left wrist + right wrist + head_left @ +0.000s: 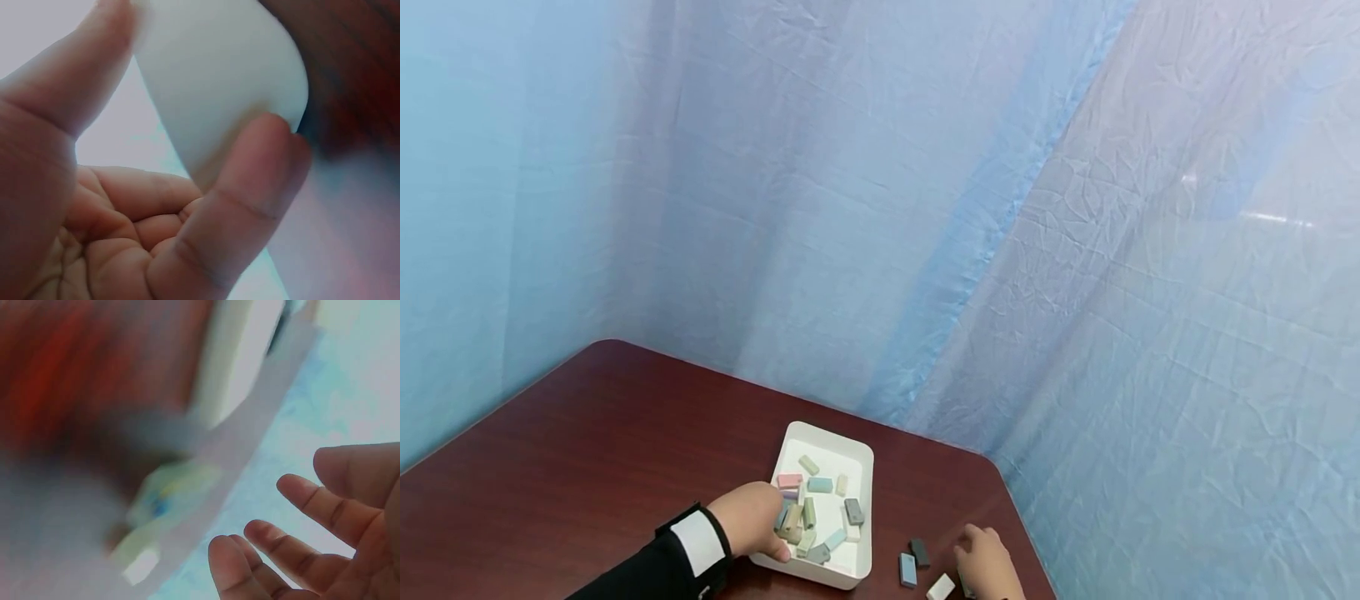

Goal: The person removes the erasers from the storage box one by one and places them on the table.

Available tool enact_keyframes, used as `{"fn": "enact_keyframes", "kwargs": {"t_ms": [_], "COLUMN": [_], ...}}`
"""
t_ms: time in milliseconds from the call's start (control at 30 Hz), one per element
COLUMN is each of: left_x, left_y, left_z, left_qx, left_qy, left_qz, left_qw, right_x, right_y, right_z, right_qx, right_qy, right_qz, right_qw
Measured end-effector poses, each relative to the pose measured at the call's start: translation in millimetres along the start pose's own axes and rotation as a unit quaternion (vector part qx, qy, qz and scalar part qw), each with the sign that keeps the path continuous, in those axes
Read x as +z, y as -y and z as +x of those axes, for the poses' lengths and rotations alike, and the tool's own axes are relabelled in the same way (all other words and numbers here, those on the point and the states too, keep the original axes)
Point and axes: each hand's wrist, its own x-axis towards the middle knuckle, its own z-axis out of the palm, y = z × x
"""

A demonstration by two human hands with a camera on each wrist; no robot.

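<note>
A white tray (867, 533) holds several small pastel blocks in pink, blue, green, cream and grey. My left hand (750, 518) grips its left side, with the thumb over the rim; in the left wrist view, fingers (259, 162) lie against the tray wall. My right hand (988, 562) is over the table to the right of the tray, its fingers loosely bent and apart in the right wrist view, with nothing between them. Beside it lie a dark block (919, 552), a blue block (907, 571) and a white block (941, 587). Another block is partly hidden under that hand.
The dark red-brown table (595, 442) extends left and behind the tray. Its right edge runs close by my right hand. Pale blue cloth (850, 208) hangs around the far and side edges. Much of the right wrist view is blurred.
</note>
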Motion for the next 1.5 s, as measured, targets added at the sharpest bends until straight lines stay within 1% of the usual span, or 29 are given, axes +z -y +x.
{"fn": "enact_keyframes", "kwargs": {"t_ms": [67, 133, 267, 333, 433, 567, 600, 700, 767, 867, 967, 1100, 1200, 1300, 1500], "left_x": [0.0, -0.9, -4.0, -5.8, -8.6, -9.1, -8.6, -7.5, -7.1, -7.8, -8.8, -9.2, -8.9, -8.5, -8.3], "left_y": [-1.9, -5.8, -13.4, -14.6, -14.4, -12.9, -12.5, -12.3, -12.3, -12.4, -12.3, -12.8, -12.9, -12.2, -11.1], "left_z": [3.7, 6.7, 8.2, 7.3, 6.9, 6.5, 6.2, 5.5, 5.9, 6.8, 8.1, 9.6, 10.0, 9.9, 8.7], "left_qx": [0.003, -0.004, -0.016, -0.019, -0.016, -0.013, -0.010, -0.008, -0.009, -0.013, -0.009, -0.007, -0.004, -0.002, -0.006], "left_qy": [0.007, 0.017, 0.030, 0.030, 0.027, 0.012, 0.007, 0.005, 0.011, 0.024, 0.021, 0.009, 0.007, 0.006, 0.010], "left_qz": [0.005, 0.014, 0.045, 0.055, 0.059, 0.066, 0.068, 0.074, 0.076, 0.076, 0.083, 0.084, 0.080, 0.081, 0.084], "left_qw": [1.0000, 0.9998, 0.9984, 0.9979, 0.9977, 0.9977, 0.9976, 0.9972, 0.9970, 0.9968, 0.9963, 0.9964, 0.9968, 0.9967, 0.9964], "right_x": [-4.0, -5.4, -3.4, -0.1, 7.8, 22.2, 26.1, 36.0, 40.9, 46.2, 49.2, 53.7, 57.8, 60.9, 64.5], "right_y": [14.9, 31.2, 70.0, 91.2, 120.3, 149.2, 154.5, 165.2, 169.3, 173.1, 175.2, 175.3, 174.3, 173.5, 171.5], "right_z": [-3.0, -6.7, -20.2, -27.5, -34.8, -38.5, -38.3, -38.6, -38.8, -38.3, -37.3, -35.0, -32.5, -30.3, -30.1], "right_qx": [-0.024, -0.045, -0.109, -0.149, -0.209, -0.270, -0.277, -0.284, -0.281, -0.280, -0.290, -0.291, -0.286, -0.285, -0.295], "right_qy": [-0.001, -0.003, 0.005, 0.015, 0.037, 0.068, 0.077, 0.103, 0.122, 0.130, 0.119, 0.088, 0.070, 0.072, 0.072], "right_qz": [0.011, 0.025, 0.046, 0.055, 0.065, 0.049, 0.043, 0.022, 0.013, -0.007, -0.022, -0.033, -0.039, -0.032, -0.005], "right_qw": [1.000, 0.999, 0.993, 0.987, 0.975, 0.959, 0.957, 0.953, 0.952, 0.951, 0.949, 0.952, 0.955, 0.955, 0.953]}}
